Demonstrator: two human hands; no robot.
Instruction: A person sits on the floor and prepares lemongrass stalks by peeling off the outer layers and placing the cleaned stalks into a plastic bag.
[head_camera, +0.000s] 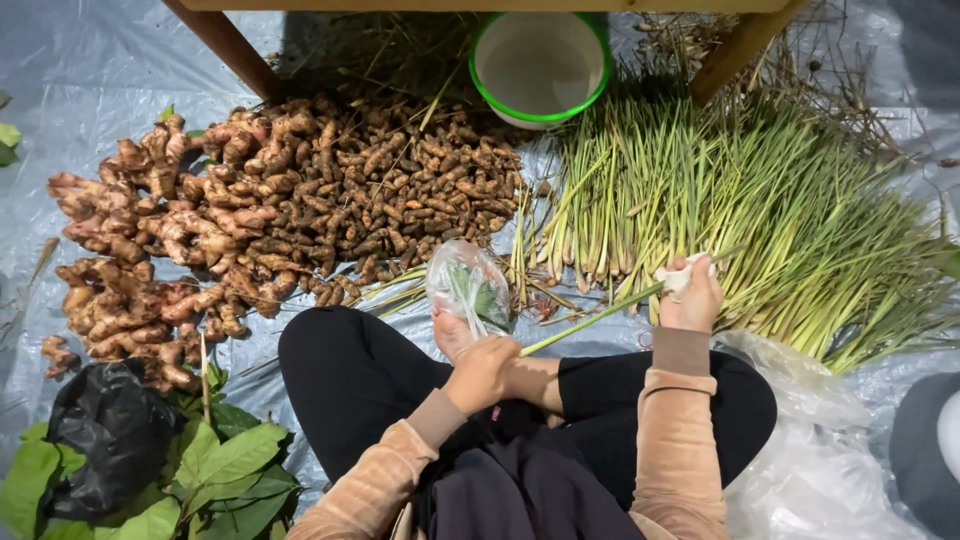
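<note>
Grey plastic sheeting (90, 70) carries everything. Long green lemongrass stalks (780, 200) fan toward its right edge, knobbly brown ginger and turmeric roots (270, 200) heap toward its left, both within my reach as I sit cross-legged. A green-rimmed white bowl (540, 65) stands at the far edge. My left hand (482, 372) is closed around one lemongrass stalk (590, 318) and a clear plastic bag of leaves (468, 285), steadying them; my right hand (690, 295) pinches the stalk's far end, fingers curled.
</note>
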